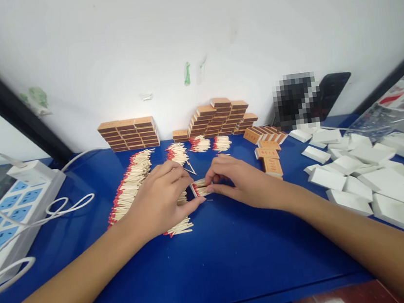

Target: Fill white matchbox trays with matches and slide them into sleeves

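Observation:
Between my hands lies a small white matchbox tray with red-tipped matches in it. My left hand grips the tray's left end, thumb at the near side and fingers at the far side. At the other end, the thumb and fingers of my right hand pinch together over the pale ends of the matches; the fingertips partly hide the tray. A loose pile of matches pokes out under my left hand. Left of it stretches a long row of matches, partly covered by that hand.
Small match heaps lie beyond my hands. Stacked brown matchboxes stand by the wall, with a stepped stack further right. More boxes lie right of my hand, then many white trays. A power strip with cables sits left.

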{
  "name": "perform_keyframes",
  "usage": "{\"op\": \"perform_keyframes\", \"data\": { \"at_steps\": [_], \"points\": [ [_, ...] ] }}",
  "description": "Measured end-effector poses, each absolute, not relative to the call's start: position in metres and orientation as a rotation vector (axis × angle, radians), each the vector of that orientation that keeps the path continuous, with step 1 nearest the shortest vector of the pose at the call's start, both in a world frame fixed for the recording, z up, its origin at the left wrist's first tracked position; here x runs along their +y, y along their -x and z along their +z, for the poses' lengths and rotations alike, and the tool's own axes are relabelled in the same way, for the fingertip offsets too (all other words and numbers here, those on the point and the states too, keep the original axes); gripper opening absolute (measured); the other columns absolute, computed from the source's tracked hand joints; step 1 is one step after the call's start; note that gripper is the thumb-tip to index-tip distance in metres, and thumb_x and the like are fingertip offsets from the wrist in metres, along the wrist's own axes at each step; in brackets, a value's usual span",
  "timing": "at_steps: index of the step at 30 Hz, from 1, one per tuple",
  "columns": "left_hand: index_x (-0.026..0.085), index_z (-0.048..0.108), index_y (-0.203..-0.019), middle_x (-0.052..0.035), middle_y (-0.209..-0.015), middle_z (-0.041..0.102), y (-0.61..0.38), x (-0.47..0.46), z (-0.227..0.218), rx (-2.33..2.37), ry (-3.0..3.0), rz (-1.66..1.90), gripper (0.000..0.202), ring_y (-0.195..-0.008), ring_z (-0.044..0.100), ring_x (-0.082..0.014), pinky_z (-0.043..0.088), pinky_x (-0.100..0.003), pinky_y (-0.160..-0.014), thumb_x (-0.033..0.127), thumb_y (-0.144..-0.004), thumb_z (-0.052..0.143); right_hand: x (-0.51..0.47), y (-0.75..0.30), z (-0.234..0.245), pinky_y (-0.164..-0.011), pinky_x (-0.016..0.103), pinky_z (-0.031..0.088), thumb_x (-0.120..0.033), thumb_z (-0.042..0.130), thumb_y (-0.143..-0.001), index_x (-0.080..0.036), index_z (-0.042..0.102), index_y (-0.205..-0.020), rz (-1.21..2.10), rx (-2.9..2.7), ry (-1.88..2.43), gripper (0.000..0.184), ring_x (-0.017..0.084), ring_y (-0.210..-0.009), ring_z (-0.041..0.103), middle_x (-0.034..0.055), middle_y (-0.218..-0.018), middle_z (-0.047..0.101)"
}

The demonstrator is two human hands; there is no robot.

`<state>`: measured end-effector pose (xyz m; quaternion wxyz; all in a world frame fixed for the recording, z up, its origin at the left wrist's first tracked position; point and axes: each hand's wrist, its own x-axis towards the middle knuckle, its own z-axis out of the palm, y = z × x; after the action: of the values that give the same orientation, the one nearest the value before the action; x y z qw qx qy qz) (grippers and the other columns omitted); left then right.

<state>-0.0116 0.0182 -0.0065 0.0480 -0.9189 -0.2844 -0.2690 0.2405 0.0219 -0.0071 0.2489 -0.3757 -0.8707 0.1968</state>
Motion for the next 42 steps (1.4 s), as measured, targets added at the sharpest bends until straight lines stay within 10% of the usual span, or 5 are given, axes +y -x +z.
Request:
{"op": "perform_keyframes", "data": {
  "at_steps": [9, 42],
  "points": [
    [0.016, 0.076, -0.099, -0.0099, -0.102, 0.077, 0.01, 0.017, -0.005, -0.819, 2.827, -0.837, 0.023, -0.104, 0.067, -0.0275, 0.058, -0.044, -0.092, 0.039, -0.095, 0.077, 0.077, -0.294, -0.017, -0.09, 0.046, 0.047, -0.032, 0.066, -0.095, -0.022, 0.072, -0.096, 0.054, -2.235, 1.321, 0.012, 0.03, -0.097, 0.06, 0.0111, -0.095, 0.068],
    [0.018, 0.074, -0.097, -0.0093, -0.103, 0.076, 0.011, 0.016, -0.005, -0.811, 2.816, -0.832, 0.025, -0.106, 0.068, -0.0271, 0.058, -0.044, -0.09, 0.042, -0.096, 0.075, 0.079, -0.293, -0.021, -0.092, 0.046, 0.045, -0.029, 0.063, -0.096, -0.024, 0.066, -0.085, 0.087, -2.263, 1.253, 0.013, 0.03, -0.098, 0.059, 0.0098, -0.096, 0.067]
  ]
}}
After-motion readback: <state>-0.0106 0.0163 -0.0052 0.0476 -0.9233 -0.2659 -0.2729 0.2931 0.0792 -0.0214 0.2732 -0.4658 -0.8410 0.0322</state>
